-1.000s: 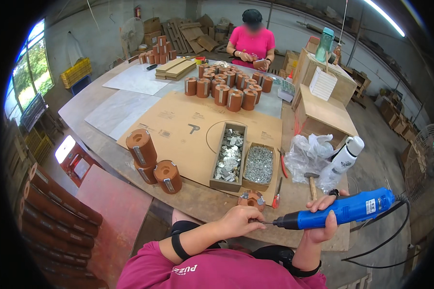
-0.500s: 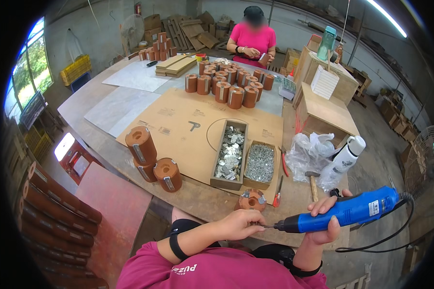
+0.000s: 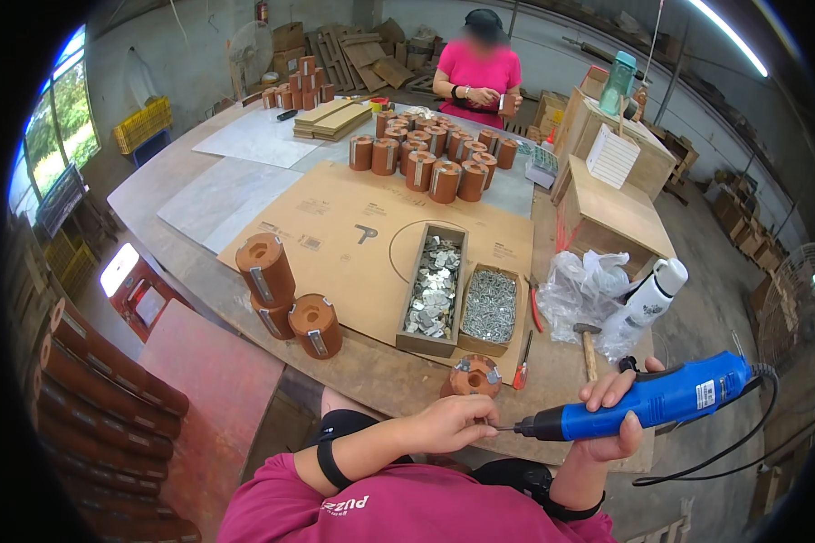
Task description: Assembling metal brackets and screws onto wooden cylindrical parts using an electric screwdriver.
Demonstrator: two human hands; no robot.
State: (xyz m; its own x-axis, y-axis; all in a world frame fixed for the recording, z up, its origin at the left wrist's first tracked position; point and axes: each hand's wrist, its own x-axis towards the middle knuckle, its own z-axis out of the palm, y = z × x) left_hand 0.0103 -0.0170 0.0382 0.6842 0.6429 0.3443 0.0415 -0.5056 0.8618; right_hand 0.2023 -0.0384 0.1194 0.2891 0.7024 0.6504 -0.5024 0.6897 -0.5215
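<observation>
My right hand (image 3: 614, 412) is wrapped round a blue corded electric screwdriver (image 3: 647, 404), which lies almost level with its black nose towards the left. At the bit (image 3: 511, 426), my left hand (image 3: 453, 423) is closed in a pinch; whatever its fingers hold there is too small to make out. Just beyond them, at the table's near edge, stands a reddish-brown cylinder (image 3: 476, 373) with metal clips on its top rim and a hole in its middle. Behind it are a long box of flat metal pieces (image 3: 407, 335) and a smaller box of screws (image 3: 484, 347).
Stacked brown cylinders (image 3: 315, 328) stand left of the boxes, and many more (image 3: 418, 170) at the far side. Red-handled pliers (image 3: 535, 308), a hammer (image 3: 589, 357), a plastic bag (image 3: 570, 281) and a white bottle (image 3: 666, 281) lie right. A co-worker (image 3: 480, 68) in pink handles a cylinder across the table.
My hands and the screwdriver have hardly moved. Across the table, the co-worker's cylinder has been turned more upright. The view has shifted very slightly.
</observation>
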